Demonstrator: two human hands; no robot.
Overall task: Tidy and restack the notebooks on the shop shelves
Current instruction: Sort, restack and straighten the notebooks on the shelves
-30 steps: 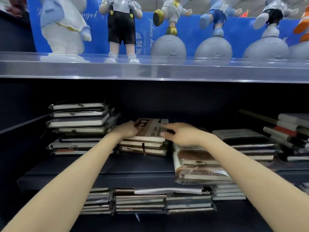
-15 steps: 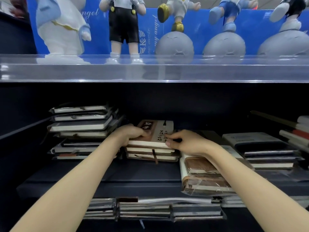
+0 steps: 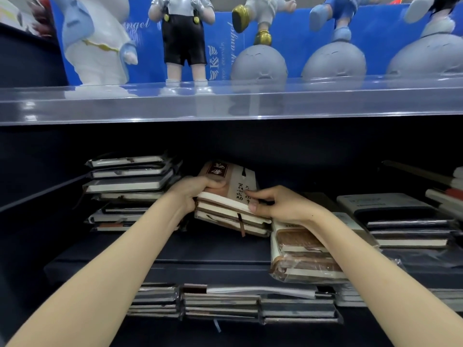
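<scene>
A small stack of brown and cream notebooks [image 3: 231,214] with calligraphy on the top cover sits tilted in the middle of the dark shelf [image 3: 175,249]. My left hand [image 3: 193,194] grips the stack's left end, thumb on the top cover and fingers curled under. My right hand [image 3: 278,205] holds its right front corner, fingers curled over the top cover and thumb against the page edges. The stack's near edge is raised off the shelf.
A taller pile of dark notebooks [image 3: 127,189] stands at the left. Wrapped brown notebooks [image 3: 303,256] lie just right of the held stack, dark ones [image 3: 400,221] beyond. More notebooks [image 3: 225,304] fill the lower shelf. Figurines [image 3: 185,41] stand behind a clear rail [image 3: 225,101] above.
Both hands have closed round the middle stack and lifted and tilted it. My left thumb has come onto the top cover. The view has moved closer.
</scene>
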